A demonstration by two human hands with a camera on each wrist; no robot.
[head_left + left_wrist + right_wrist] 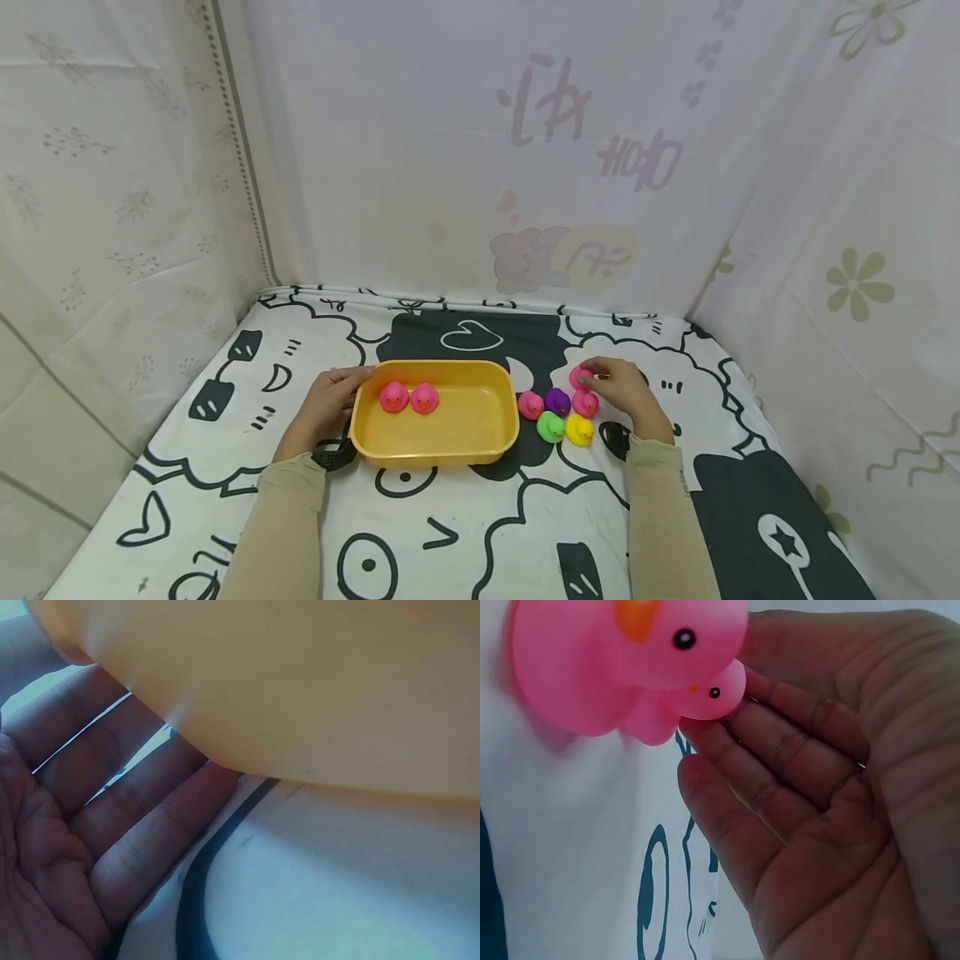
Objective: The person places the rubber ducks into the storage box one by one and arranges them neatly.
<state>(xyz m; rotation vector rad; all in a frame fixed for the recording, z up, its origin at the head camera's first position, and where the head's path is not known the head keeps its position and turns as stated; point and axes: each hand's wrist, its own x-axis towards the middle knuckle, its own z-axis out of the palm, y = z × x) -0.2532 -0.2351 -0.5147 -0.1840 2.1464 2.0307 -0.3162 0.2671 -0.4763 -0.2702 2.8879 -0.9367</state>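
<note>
Currently, left hand touches yellow tray, fingers straight; two pink ducks inside; right hand pinches rearmost pink duck, five more ducks near.

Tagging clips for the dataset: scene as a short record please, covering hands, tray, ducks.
left hand: touches left end of tray
right hand: touches far pink duck; grip unclear
in tray: two pink ducks
right of tray: far pink duck, two other pink ducks, purple duck, green duck, yellow duck
surface: patterned cloth
</note>
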